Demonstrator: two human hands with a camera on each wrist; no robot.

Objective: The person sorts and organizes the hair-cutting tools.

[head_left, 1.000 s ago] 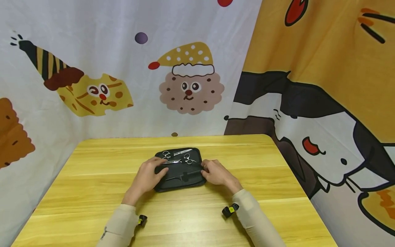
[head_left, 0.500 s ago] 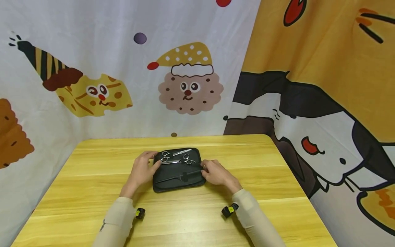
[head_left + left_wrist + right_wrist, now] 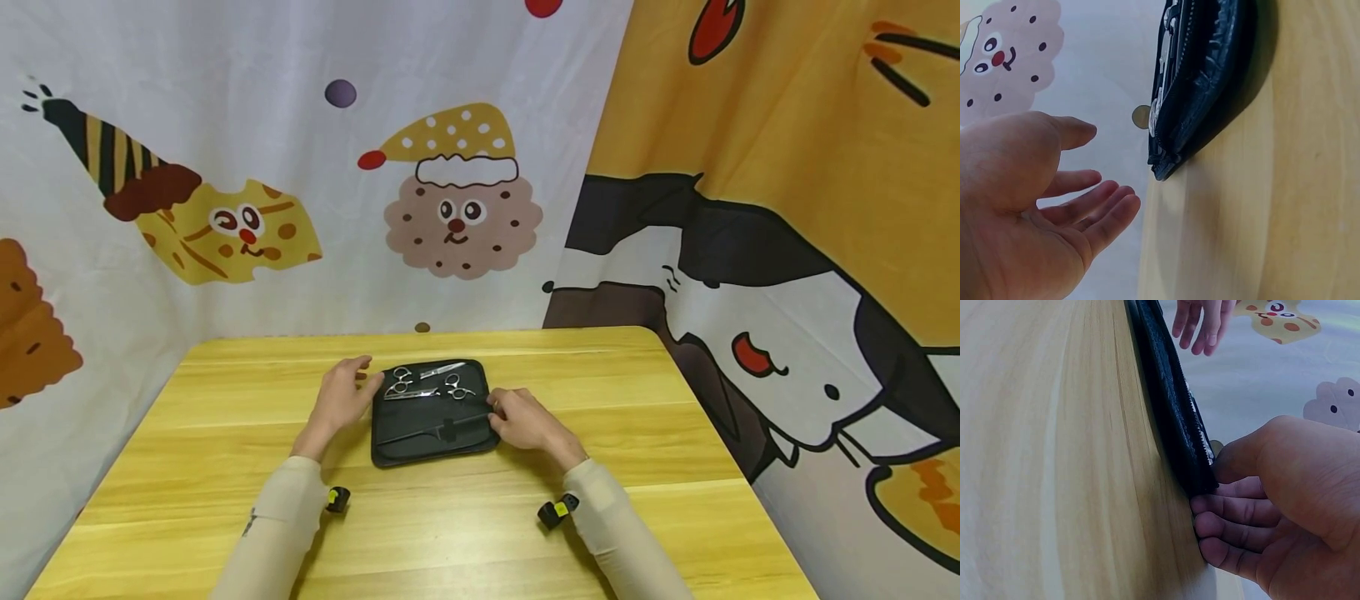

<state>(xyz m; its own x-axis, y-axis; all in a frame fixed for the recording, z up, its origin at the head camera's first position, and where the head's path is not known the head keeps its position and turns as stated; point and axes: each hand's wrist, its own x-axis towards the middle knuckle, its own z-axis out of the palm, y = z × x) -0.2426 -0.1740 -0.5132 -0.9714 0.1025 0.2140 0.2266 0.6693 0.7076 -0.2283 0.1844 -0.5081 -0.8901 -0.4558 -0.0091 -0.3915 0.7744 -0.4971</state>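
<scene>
My right fingers point(image 3: 1235, 509) pinch the case point(image 3: 416, 412) at 3 o'clock; left fingers point(image 3: 1114, 220) spread, just off it at 10. Looks light, kinda soft; edges probably grip best.

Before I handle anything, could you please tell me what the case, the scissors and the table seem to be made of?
Case: probably leather or imitation leather, black with a slight sheen; its side shows creases in the left wrist view.
Scissors: apparently polished metal, silvery and bright.
Table: wood or a wood-look laminate, smooth, with yellowish grain and a soft reflection.
</scene>
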